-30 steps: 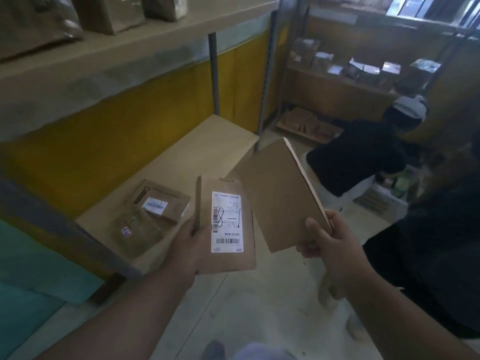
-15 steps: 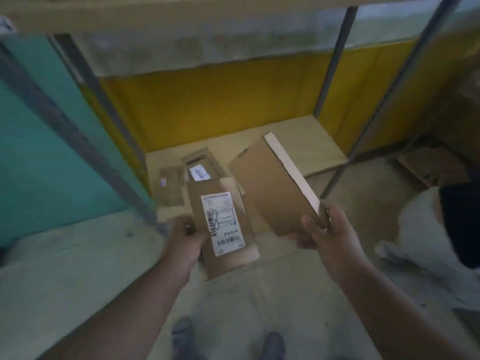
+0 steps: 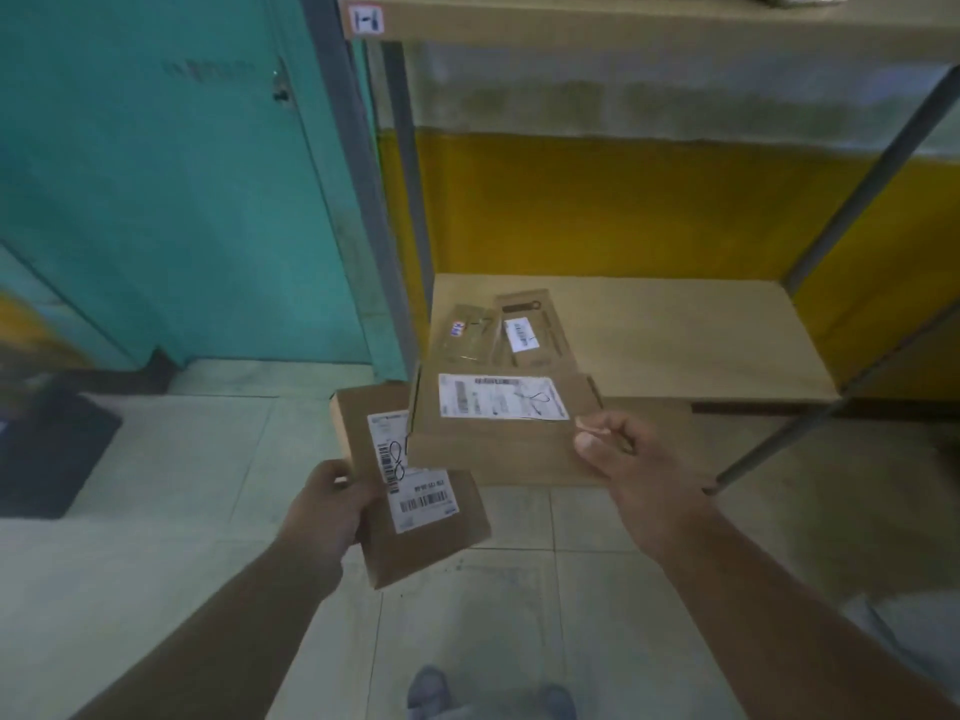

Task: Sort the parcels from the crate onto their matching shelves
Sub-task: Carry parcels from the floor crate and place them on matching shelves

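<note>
Right hand pinches wide parcel, now label-up; left hand grips small parcel, label partly covered, blurred.

Upper beige shelf board cut off by top edge; items on it barely show. Print on white label of flat brown cardboard parcel blurred, unreadable. That parcel overlaps top right corner of smaller brown cardboard parcel, hiding part of its white barcode label. Two small packets on lower beige shelf board too blurry to identify. Grey shoes cropped at bottom edge.
</note>
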`<move>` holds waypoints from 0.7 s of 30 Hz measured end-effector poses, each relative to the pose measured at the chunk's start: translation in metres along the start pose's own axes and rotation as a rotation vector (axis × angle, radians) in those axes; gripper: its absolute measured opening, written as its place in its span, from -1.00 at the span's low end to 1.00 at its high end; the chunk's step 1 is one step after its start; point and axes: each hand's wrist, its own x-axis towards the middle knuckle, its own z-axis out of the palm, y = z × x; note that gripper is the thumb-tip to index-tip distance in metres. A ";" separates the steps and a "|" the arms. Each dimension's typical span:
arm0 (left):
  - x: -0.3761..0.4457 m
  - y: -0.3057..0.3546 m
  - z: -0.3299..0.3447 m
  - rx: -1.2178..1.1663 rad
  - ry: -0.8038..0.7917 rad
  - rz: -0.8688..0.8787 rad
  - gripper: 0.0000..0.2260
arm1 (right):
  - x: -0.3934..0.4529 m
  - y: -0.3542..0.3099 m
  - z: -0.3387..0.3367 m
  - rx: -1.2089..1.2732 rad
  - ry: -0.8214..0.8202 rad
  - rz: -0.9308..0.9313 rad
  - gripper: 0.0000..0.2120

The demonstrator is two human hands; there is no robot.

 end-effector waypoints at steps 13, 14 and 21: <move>-0.004 0.003 -0.065 -0.144 0.071 -0.008 -0.83 | 0.028 -0.007 0.059 0.236 -0.081 0.146 -0.82; -0.004 0.003 -0.067 -0.153 0.072 -0.012 -0.83 | 0.033 -0.008 0.059 0.207 -0.064 0.145 -0.81; 0.000 0.000 -0.062 -0.145 0.108 0.026 -0.88 | 0.049 -0.024 0.052 0.082 -0.154 0.241 -0.62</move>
